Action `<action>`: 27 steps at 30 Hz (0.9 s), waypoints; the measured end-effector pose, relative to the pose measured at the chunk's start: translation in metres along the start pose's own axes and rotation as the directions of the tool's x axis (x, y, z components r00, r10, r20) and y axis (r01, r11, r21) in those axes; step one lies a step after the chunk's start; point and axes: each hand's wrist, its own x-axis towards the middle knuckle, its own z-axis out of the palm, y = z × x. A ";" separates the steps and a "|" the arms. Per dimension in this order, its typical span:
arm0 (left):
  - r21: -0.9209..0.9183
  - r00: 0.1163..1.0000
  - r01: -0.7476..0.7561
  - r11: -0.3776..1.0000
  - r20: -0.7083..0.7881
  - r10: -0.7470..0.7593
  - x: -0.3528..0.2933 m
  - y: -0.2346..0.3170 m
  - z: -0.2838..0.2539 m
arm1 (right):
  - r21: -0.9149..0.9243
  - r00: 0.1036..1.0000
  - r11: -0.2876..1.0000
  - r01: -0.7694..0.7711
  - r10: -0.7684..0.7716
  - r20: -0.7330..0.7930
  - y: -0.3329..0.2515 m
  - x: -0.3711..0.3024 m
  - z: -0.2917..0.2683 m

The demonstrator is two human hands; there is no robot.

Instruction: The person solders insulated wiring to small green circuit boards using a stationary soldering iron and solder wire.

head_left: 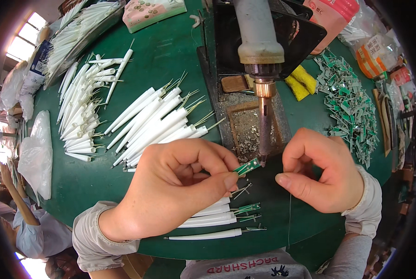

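My left hand [171, 186] pinches a small green circuit board [248, 167] between thumb and forefinger. The board's free end lies close beside the tip of a soldering iron [265, 125] that points straight down; I cannot tell whether they touch. To the right of the tip, my right hand [322, 169] is closed, thumb against the curled fingers, on a thin solder wire [290, 218] that hangs below it. Under my left hand lie several white tapered tubes [208, 220], with small boards and leads at their right ends.
White tapered tubes [147, 121] with thin wires lie in piles at the left. A heap of small green boards [350, 102] spreads at the right. A yellow sponge [301, 83] and a scrap-filled tray [231, 111] flank the iron. Another person [36, 228] sits at far left.
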 end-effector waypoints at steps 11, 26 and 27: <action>0.679 0.678 -0.712 0.181 0.596 0.431 -0.022 -0.027 -0.004 | -0.803 0.970 0.561 -0.201 0.002 -0.242 0.017 -0.036 -0.043; 0.961 0.854 -0.277 0.006 0.243 0.461 -0.019 -0.010 -0.021 | -0.926 0.957 0.270 -0.264 -0.043 -0.286 0.056 -0.046 -0.038; 0.956 0.849 -0.295 0.002 0.261 0.460 -0.015 -0.016 -0.025 | -0.926 0.962 0.289 -0.244 -0.051 -0.269 0.056 -0.045 -0.038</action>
